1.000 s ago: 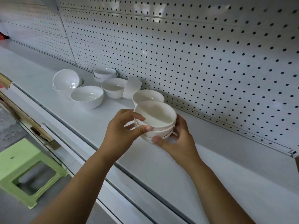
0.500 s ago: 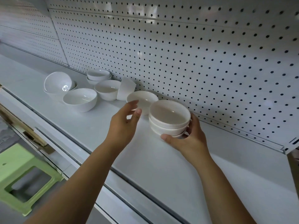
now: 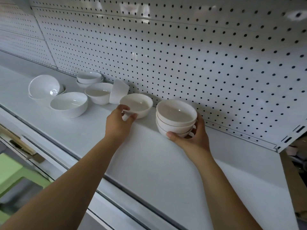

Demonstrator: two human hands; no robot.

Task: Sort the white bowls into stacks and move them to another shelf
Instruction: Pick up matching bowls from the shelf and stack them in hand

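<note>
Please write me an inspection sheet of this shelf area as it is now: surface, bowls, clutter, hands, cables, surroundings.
Surface: white shelf, with a pegboard wall behind it.
Job's things: stack of three bowls at the right; single bowl to its left, apart from it. Further left: upright bowl, bowl on its side beside it, stack of two at the back, large bowl, tilted bowl lying in another.
Clutter: nothing seen.
Hands: left hand pinches the single bowl's near wall; right hand grips the stack of three bowls near its base.
Cables: nothing seen.
Surroundings: green stool below, at the left.
</note>
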